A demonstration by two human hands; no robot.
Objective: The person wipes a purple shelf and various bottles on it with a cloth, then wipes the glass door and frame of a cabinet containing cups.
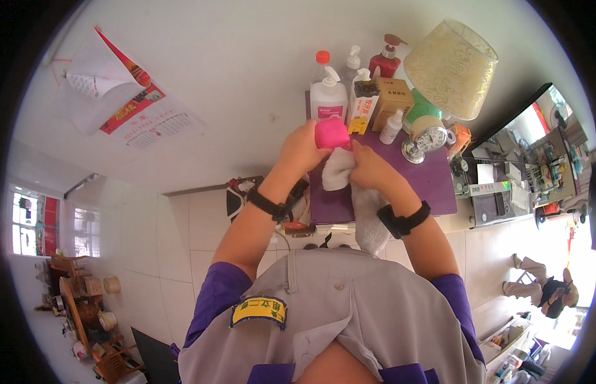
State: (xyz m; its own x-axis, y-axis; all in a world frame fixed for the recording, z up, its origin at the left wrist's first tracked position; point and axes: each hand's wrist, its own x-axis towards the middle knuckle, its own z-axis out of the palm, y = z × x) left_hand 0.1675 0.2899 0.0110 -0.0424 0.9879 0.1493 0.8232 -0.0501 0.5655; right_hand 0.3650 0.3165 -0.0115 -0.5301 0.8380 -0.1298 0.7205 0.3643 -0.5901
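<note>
My left hand [303,146] is closed around a bright pink object [332,134], whose exact kind I cannot tell. A pale grey cloth [339,170] hangs from my right hand [372,165], its upper part against the pink object and its long end dropping over the front edge of the purple tabletop [423,185]. Both hands are close together above the tabletop's left part. Just behind them stands a white pump bottle [328,98] with a pink label. A small white spray bottle [391,127] stands right of my right hand.
A carton [363,108], a brown box [393,102], a red pump bottle [384,62] and a bottle with a red cap [322,57] line the wall side. Rightward are an alarm clock [430,139], a lamp [450,69] and a television [514,120]. Another person [550,293] sits far right.
</note>
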